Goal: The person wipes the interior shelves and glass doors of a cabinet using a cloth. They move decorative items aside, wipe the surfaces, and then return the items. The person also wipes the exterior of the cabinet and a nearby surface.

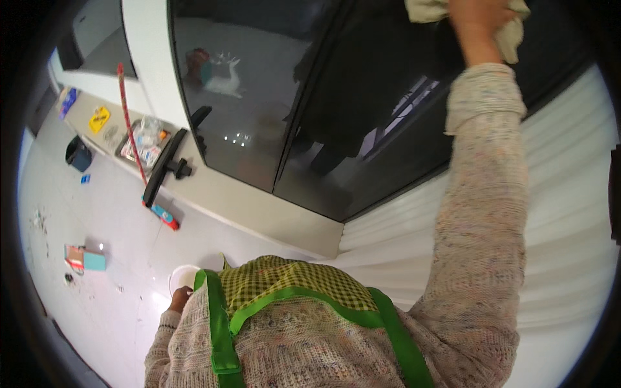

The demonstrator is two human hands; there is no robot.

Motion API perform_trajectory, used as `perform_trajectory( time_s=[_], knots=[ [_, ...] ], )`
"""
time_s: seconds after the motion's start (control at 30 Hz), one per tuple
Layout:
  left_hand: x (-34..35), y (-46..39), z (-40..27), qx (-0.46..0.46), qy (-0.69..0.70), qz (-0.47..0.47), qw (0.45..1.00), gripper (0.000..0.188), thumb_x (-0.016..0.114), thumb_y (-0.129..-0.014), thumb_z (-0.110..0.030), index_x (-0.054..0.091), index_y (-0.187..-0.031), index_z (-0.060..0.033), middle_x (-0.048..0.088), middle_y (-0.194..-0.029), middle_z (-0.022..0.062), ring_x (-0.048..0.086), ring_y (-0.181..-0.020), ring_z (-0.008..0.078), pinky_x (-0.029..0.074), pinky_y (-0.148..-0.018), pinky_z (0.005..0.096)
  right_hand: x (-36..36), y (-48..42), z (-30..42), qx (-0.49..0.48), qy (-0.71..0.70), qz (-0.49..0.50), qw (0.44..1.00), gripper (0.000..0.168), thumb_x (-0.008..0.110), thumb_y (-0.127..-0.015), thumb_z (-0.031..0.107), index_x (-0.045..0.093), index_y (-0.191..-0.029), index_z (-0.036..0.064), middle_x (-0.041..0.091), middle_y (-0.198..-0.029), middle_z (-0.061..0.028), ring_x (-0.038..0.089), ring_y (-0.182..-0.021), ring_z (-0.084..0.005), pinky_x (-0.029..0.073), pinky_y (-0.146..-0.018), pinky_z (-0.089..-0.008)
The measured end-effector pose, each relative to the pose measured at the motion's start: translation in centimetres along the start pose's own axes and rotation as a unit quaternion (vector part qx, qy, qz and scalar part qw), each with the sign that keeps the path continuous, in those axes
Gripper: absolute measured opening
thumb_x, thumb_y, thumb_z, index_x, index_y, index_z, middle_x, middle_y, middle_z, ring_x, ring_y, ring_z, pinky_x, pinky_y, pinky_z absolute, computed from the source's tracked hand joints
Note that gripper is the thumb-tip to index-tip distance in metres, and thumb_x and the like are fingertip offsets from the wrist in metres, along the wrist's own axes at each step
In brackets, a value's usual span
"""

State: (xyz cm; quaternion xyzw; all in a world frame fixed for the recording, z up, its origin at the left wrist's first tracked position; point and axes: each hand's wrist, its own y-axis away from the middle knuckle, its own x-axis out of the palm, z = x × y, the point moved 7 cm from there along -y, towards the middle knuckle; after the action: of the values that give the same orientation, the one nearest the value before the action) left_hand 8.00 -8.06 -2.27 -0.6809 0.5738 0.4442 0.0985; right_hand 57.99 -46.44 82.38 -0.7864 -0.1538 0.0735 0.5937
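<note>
My right hand is raised at the top right, closed around a pale cloth against the dark glass panel. Part of the hand is cut off by the picture's edge. Low at my left side, my left hand is beside the rim of a white bucket; whether its fingers grip the rim cannot be made out. The glass carries reflections and shows a white deer figure in its left part.
A pale ledge runs under the glass, bearing a tray of packages and a black T-shaped tool. A red-patterned pole leans there. On the floor stand a dark bin and a box. White curtains hang at right.
</note>
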Motion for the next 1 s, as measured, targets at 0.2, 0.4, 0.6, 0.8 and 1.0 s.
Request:
perform_trajectory(
  time_s=[0.2, 0.4, 0.6, 0.8, 1.0],
  knots=[
    [1.7, 6.1, 4.9, -0.141, 0.169, -0.059, 0.974, 0.023, 0.068, -0.08, -0.019, 0.065, -0.096, -0.0036, 0.068, -0.086, 0.0164, 0.066, -0.082, 0.032, 0.052, -0.071, 0.0387, 1.1, 12.0, 11.5, -0.071, -0.103, 0.134, 0.983, 0.076, 0.077, -0.069, 0.024, 0.041, -0.135, 0.015, 0.029, -0.146, -0.0096, 0.019, -0.136, -0.038, 0.022, -0.098, -0.0685],
    [5.5, 11.1, 6.4, -0.151, 0.057, -0.047, 0.986, 0.02, 0.069, -0.077, -0.016, 0.065, -0.092, -0.0035, 0.068, -0.083, 0.0176, 0.067, -0.076, 0.0321, 0.052, -0.067, 0.039, 0.5, 29.1, 16.3, -0.158, -0.149, 0.337, 0.916, 0.038, 0.046, -0.088, 0.011, 0.052, -0.125, 0.014, 0.025, -0.15, -0.0065, 0.013, -0.14, -0.035, 0.014, -0.094, -0.0751],
    [4.5, 15.4, 5.9, -0.211, 0.136, -0.126, 0.96, 0.029, 0.069, -0.075, -0.024, 0.064, -0.092, -0.0009, 0.066, -0.083, 0.0215, 0.065, -0.08, 0.0352, 0.051, -0.072, 0.0407, -3.1, 47.2, 22.3, -0.241, -0.343, 0.504, 0.755, 0.032, 0.047, -0.085, 0.009, 0.059, -0.115, 0.007, 0.045, -0.133, -0.0113, 0.032, -0.131, -0.0284, 0.014, -0.108, -0.0577],
    [6.3, 18.1, 4.7, -0.243, 0.06, -0.104, 0.962, 0.026, 0.068, -0.074, -0.021, 0.065, -0.089, -0.0004, 0.066, -0.084, 0.0223, 0.063, -0.083, 0.0373, 0.051, -0.076, 0.0414, -5.0, 36.6, 22.1, -0.186, -0.387, 0.46, 0.777, 0.033, 0.054, -0.08, 0.007, 0.064, -0.111, 0.015, 0.054, -0.124, -0.0055, 0.039, -0.125, -0.03, 0.024, -0.104, -0.0558],
    [7.6, 17.0, 4.9, -0.263, 0.157, -0.058, 0.95, 0.025, 0.064, -0.076, -0.021, 0.065, -0.089, 0.0, 0.066, -0.083, 0.0223, 0.063, -0.082, 0.0371, 0.05, -0.075, 0.0421, -2.2, 13.8, 19.5, -0.226, -0.233, 0.195, 0.926, 0.056, 0.066, -0.072, 0.002, 0.056, -0.123, 0.021, 0.038, -0.142, -0.0028, 0.023, -0.136, -0.0368, 0.02, -0.101, -0.0645]
  ],
)
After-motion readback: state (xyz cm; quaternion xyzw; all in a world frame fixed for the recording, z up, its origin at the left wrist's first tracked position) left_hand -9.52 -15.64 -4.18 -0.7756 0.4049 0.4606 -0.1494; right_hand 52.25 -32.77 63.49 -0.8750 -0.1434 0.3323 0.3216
